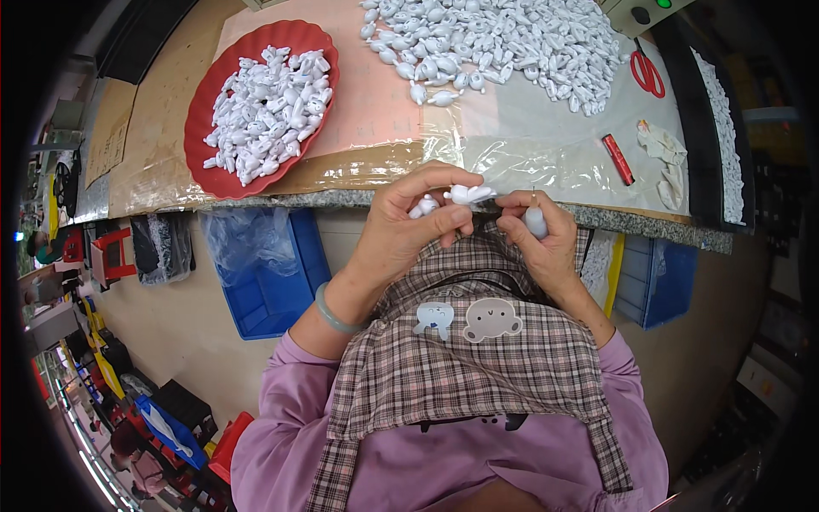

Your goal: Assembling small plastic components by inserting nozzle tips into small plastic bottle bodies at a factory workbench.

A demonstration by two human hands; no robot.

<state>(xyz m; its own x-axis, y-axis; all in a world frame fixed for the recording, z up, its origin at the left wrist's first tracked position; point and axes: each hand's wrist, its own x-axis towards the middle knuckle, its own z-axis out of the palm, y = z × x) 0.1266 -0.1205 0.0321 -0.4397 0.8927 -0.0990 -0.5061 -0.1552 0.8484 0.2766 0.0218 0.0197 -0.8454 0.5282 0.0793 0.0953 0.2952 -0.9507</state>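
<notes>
- Apparently, the step in hand is close work on one white piece [467,194], perhaps putting a drop from the bottle [536,224] or fitting a small part; I cannot tell which.
- For the next move, I judge that the piece must be held steady, and that the bottle's thin needle, which points away from the piece, must be turned if liquid is needed.
- The left hand [399,215] is closed on the piece, pinching it between thumb and fingers; a second piece [423,206] lies inside the same hand, nearer the palm.
- The right hand [556,241] is curled around the bottle, and its thumb and forefinger are brought together just beside the piece's end; whether they touch it is too small to tell.
- Both hands are near each other, at the front edge of the counter [618,218], above the lap.
- More pieces lie in the red tray [196,128] and in a heap [520,43] behind the hands.
</notes>
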